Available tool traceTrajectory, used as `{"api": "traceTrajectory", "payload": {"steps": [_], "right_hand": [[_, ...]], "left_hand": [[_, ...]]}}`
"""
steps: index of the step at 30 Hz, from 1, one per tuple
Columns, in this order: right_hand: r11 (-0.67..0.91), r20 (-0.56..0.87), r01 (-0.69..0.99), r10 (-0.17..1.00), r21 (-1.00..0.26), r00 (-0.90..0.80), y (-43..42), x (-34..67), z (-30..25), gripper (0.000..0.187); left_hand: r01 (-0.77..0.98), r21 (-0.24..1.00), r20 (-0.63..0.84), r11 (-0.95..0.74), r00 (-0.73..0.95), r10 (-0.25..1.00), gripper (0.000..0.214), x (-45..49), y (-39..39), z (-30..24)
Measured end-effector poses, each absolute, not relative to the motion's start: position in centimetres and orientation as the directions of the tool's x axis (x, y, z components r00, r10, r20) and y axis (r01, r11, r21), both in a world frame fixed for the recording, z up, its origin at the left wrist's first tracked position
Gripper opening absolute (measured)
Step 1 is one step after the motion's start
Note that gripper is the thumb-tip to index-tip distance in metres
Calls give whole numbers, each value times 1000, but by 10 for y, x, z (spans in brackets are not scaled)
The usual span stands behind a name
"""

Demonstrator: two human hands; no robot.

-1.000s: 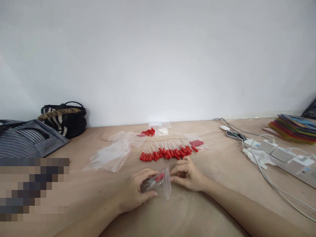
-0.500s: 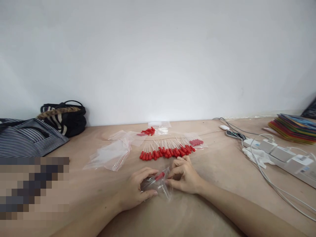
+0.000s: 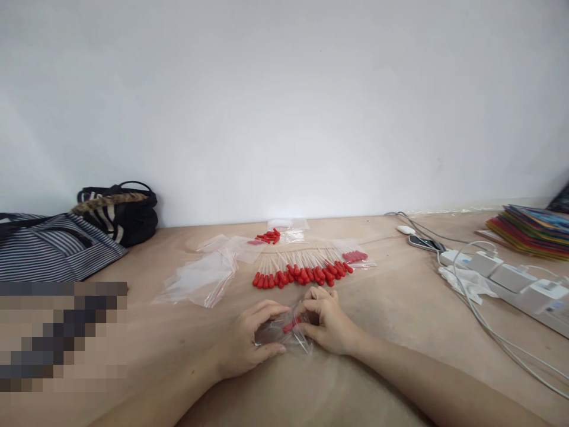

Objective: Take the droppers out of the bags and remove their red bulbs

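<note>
A small clear plastic bag sits low over the table between my hands, creased and shiny. Inside or against it shows a red piece; the film blurs its outline. My left hand curves around the bag's left side, thumb and fingers gripping the film. On the right side, my right hand pinches the bag close to the red piece, its fingertips partly hidden. Just beyond my hands lies a fanned row of thin pale sticks with red bulb-shaped ends, the red ends toward me.
Flat plastic bags lie to the left. Farther back are loose red pieces and white sticks. A filled bag rests behind the row. Power strip and cables lie right; striped bag left.
My right hand has shifted slightly down and left, its fingers closer to the red piece. The red piece sits a little lower and right, lying flatter. My left hand has barely moved.
</note>
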State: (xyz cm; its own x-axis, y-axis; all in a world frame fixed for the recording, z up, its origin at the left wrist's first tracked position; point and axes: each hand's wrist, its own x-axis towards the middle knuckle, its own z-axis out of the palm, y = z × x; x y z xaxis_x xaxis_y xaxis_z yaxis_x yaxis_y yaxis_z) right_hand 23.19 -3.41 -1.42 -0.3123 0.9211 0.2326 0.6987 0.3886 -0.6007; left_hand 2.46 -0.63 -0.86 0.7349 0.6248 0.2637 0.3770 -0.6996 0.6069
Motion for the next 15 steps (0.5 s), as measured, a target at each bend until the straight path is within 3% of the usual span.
{"api": "traceTrajectory", "payload": {"steps": [6, 11, 15], "right_hand": [[461, 328, 596, 887, -657, -325, -28, 243, -17, 8], [433, 339, 286, 884, -855, -323, -18, 265, -13, 18], [363, 332, 110, 915, -925, -230, -8, 289, -7, 25]], "left_hand": [[420, 615, 210, -667, 728, 652, 49, 25, -6, -7], [422, 613, 211, -668, 727, 653, 50, 23, -5, -8], [442, 609, 190, -659, 725, 662, 51, 22, -4, -9]]}}
